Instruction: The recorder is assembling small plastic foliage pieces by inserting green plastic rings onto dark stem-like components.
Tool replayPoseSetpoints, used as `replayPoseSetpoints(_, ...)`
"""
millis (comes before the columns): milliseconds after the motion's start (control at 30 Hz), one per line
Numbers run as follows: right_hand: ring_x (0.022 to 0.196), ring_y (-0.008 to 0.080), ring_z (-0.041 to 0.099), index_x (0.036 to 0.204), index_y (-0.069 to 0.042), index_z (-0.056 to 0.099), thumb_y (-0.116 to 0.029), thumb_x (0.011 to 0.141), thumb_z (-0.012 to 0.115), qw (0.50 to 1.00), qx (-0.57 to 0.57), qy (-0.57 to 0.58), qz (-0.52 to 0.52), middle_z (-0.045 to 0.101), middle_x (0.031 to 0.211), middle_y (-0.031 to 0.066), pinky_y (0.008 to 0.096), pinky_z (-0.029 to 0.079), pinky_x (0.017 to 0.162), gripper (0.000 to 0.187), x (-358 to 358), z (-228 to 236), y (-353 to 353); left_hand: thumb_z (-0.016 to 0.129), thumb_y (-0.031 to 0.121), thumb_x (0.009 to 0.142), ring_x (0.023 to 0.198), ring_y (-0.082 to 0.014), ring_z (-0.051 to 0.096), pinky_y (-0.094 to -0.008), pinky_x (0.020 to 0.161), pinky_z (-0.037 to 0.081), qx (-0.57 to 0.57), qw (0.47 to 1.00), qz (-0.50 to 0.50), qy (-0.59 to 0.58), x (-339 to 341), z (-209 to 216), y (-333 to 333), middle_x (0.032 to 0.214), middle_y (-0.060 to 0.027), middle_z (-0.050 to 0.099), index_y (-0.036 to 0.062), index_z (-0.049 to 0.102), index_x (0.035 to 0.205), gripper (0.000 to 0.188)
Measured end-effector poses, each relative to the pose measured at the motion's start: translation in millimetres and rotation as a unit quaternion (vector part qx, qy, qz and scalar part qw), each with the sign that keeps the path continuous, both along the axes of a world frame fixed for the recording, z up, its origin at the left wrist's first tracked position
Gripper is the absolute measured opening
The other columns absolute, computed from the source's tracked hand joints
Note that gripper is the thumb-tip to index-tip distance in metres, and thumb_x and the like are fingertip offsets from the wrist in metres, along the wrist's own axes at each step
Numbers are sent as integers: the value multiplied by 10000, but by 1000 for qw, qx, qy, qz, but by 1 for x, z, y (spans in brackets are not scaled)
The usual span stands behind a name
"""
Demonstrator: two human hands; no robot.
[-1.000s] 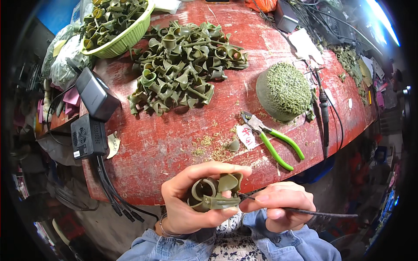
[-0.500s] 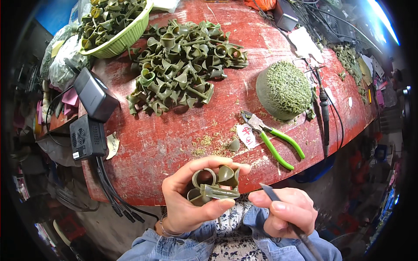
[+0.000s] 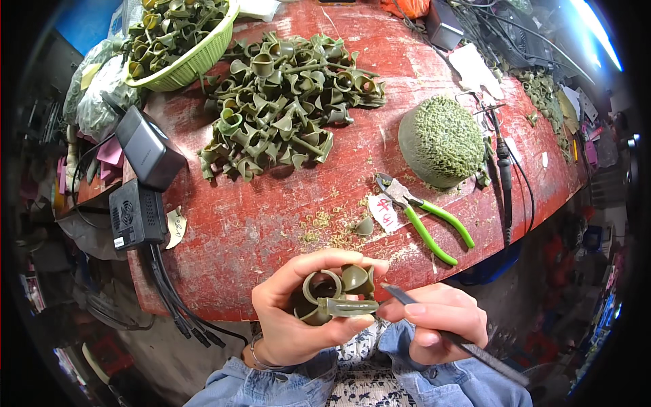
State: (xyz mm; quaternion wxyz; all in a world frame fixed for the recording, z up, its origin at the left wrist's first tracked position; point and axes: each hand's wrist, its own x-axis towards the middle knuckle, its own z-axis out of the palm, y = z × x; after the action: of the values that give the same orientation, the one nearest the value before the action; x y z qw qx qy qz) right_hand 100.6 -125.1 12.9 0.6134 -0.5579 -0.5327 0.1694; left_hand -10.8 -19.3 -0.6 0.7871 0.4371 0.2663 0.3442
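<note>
Above my lap, at the table's front edge, my left hand (image 3: 281, 305) is closed around an olive-green moulded plastic part (image 3: 352, 307). The part has several round cups joined to a short bar, and the bar faces me. Pinched in my right hand (image 3: 447, 312) is a slim dark knife-like tool (image 3: 494, 363). Its slanted tip lies just right of the part; I cannot tell whether they touch. On the red table beyond lie diagonal cutters (image 3: 430, 216) with green handles and a small loose green cup piece (image 3: 364, 226).
A heap of similar green parts (image 3: 285, 102) covers the table's back left, beside a light green basket (image 3: 186, 71) of more. At the right stand a round container (image 3: 424, 152) heaped with green shavings and a black-handled corded tool (image 3: 504, 169). Black boxes (image 3: 137, 214) with cables sit left.
My right hand has shifted slightly left, bringing the tool's tip closer to the moulded part, and its back end has swung right. My left hand has turned the part slightly.
</note>
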Motion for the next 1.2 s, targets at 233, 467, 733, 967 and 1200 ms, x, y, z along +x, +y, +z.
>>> replayPoseSetpoints(233,650,225,612,1003,10,576,1,717,655,1000,-12,-15,-22,610,799,135,290,502,574,297,1,5,-2,763,86,623,886,-213,597,-283,745,483,38,997,-59,-38,-3,-4,6,965,-216,593,-64,477,1043,530)
replayPoseSetpoints(467,683,202,588,968,-15,615,-158,632,770,986,-81,-86,-115,579,849,126,261,482,581,396,-9,9,8,739,22,661,914,-159,581,-260,757,480,180,983,-5,26,1,-11,-1,1043,-216,574,-8,474,992,425)
replayPoseSetpoints(733,753,153,595,961,-1,593,-25,664,718,978,-103,-3,-183,545,918,126,225,503,576,323,-12,-2,16,736,30,640,954,-214,588,-279,765,486,356,926,-51,115,-4,0,15,1070,-154,584,-13,553,1016,421)
replayPoseSetpoints(967,770,153,567,934,19,538,65,693,644,983,-29,95,-157,510,944,148,214,499,592,267,-15,-9,18,679,-29,704,842,-130,591,-243,732,478,184,983,-1,13,-7,-6,1,1039,-220,576,-34,499,970,321)
replayPoseSetpoints(1200,755,182,562,901,-29,549,5,710,669,986,-10,-23,-166,519,915,139,259,487,641,228,-20,-12,13,755,72,651,825,-162,595,-254,692,497,88,996,-21,-7,-2,1,4,998,-204,579,-42,484,1020,472)
